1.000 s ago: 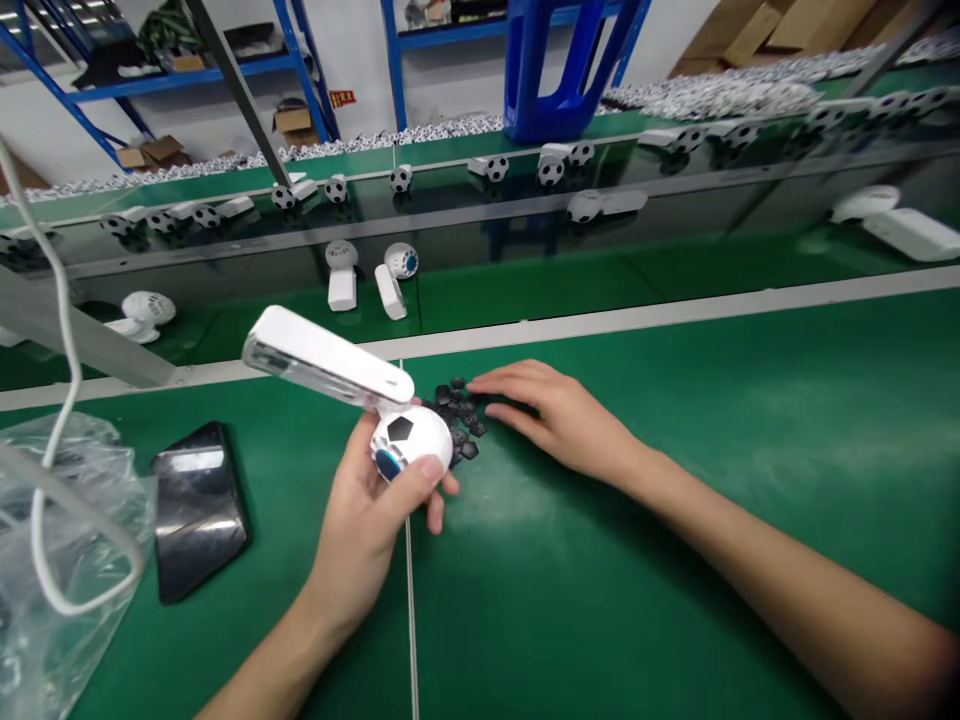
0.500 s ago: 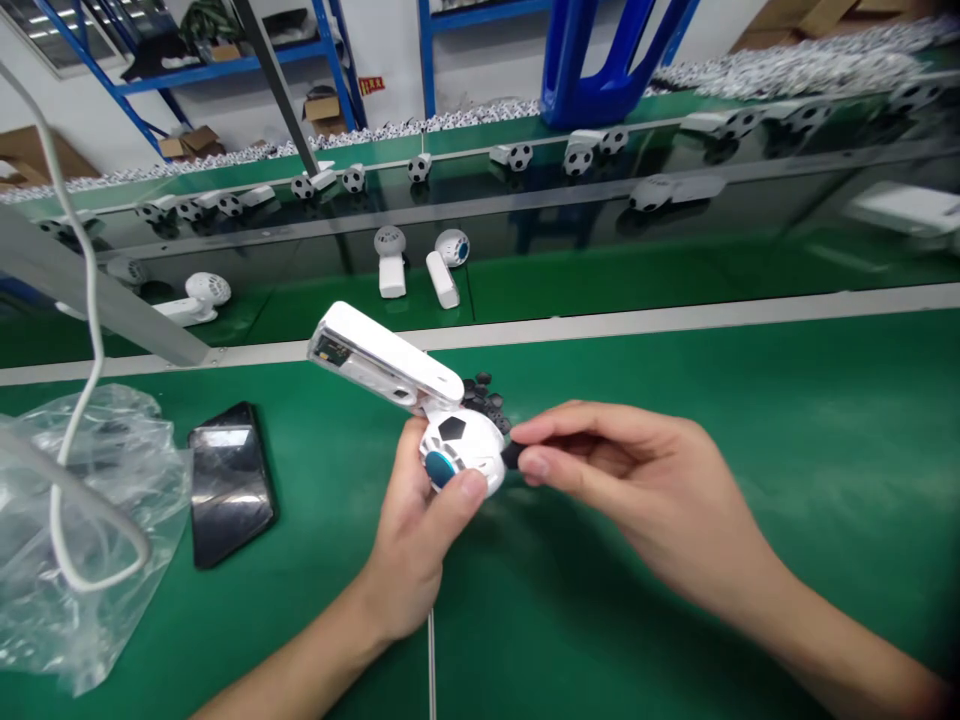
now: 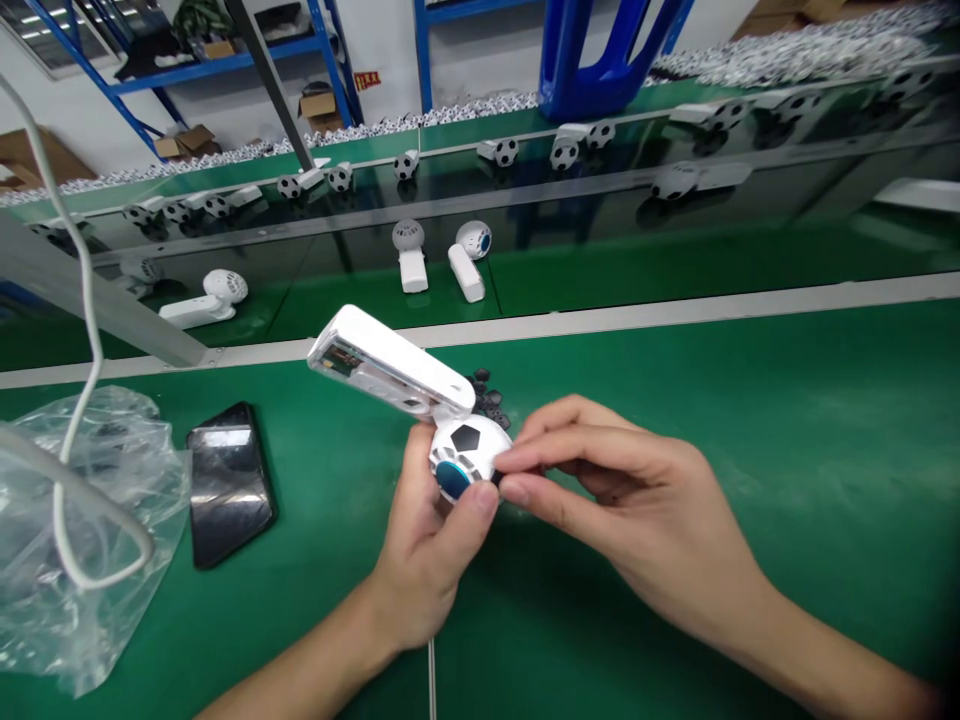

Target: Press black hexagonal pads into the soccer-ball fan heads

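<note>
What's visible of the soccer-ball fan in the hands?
White glossy plastic fan with a round head marked by a black pentagon and a blue disc in a grey ring. Its flat handle angles up-left, its end open on a small circuit board. The left hand grips the head from below, thumb across it; the right hand holds a small black piece at the head's right side, partly hidden.

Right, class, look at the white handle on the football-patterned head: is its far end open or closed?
Open: the far end of the white handle has no cap, and a circuit board shows inside.
</note>
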Available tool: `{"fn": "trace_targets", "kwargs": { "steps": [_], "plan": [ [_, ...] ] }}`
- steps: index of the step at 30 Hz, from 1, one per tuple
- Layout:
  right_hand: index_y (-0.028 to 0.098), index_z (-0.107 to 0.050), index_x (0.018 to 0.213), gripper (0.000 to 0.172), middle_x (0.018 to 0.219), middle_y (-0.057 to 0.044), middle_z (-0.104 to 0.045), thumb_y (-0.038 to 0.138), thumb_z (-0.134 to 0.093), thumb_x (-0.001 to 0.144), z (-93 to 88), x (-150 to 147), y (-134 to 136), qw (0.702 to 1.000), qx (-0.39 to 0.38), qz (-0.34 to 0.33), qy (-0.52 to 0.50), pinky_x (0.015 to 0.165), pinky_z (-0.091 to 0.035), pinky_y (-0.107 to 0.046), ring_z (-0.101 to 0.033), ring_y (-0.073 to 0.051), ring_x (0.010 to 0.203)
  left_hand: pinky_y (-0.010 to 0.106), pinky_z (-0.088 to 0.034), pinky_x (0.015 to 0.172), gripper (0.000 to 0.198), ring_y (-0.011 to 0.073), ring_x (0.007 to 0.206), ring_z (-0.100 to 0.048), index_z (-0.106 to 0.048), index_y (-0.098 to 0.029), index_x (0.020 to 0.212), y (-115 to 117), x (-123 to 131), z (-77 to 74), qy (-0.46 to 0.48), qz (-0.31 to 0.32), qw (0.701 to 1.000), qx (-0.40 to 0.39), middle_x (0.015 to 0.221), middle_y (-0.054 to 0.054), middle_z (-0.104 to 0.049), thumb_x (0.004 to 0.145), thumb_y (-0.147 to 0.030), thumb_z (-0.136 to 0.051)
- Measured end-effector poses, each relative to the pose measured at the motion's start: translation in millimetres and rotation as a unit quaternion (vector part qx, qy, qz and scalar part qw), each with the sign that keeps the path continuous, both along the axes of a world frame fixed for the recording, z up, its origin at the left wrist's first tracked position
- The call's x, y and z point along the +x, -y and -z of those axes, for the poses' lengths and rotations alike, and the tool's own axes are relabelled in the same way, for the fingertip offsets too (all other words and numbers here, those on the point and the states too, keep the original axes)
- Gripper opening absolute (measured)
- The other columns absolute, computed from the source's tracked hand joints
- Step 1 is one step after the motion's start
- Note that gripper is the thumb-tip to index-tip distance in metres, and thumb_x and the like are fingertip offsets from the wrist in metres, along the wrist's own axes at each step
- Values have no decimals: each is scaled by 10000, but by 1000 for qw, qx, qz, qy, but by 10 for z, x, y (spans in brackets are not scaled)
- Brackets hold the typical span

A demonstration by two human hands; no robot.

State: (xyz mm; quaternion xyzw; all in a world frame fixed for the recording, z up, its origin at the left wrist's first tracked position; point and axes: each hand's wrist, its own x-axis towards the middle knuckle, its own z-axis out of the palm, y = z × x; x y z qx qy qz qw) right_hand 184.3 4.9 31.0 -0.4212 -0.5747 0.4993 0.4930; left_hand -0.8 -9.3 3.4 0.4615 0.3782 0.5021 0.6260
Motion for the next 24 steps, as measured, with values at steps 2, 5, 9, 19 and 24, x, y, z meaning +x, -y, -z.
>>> {"fn": "trace_targets", "kwargs": {
  "steps": [2, 5, 9, 19, 24],
  "plan": [
    [379, -855, 1248, 406, 1293, -50, -753, 316, -965, 863, 41, -11, -25, 996, -63, -25, -55, 909, -696, -315, -767, -220, 1110, 324, -583, 913, 418, 214, 984, -682, -630, -276, 1377, 0, 1, -7, 2, 1, 1000, 11, 1155, 53, -730, 1027, -457, -770],
    [359, -732, 1469, 705, 1414, -69, -755, 327, -1004, 819, 88, -35, -65, 967, -182, -105, -146, 1036, -677, -386, -766, -246, 1226, 306, -581, 910, 388, 204, 982, -673, -647, -286, 1359, 5, -11, -10, -3, 7, 1000, 15, 1127, 39, -714, 1027, -442, -774],
    [314, -794, 1394, 589, 1223, -49, -847, 339, -990, 839, 91, -99, -30, 945, -218, -138, -201, 1017, -685, -397, -818, -206, 1012, 328, -586, 963, 524, 250, 1109, -684, -644, -284, 1406, 50, -10, -9, 27, 19, 999, 6, 1229, 65, -709, 973, -524, -813],
    [325, -757, 1460, 509, 1378, -55, -815, 376, -861, 965, 144, -159, 25, 983, -117, -97, -99, 1064, -661, -426, -805, -261, 1177, 259, -603, 774, 494, 187, 878, -689, -725, -264, 1269, 68, 42, -89, -2, -59, 997, -54, 1008, 19, -746, 870, -465, -936],
    [245, -820, 1294, 333, 1278, -83, -845, 452, -724, 1051, 171, 304, -366, 991, 10, -9, 133, 956, -670, -413, -810, -269, 1119, 182, -534, 597, 408, 131, 707, -624, -773, -167, 953, -231, -222, -176, -69, -107, 991, -46, 846, 25, -723, 934, -568, -848]
  ]
}}
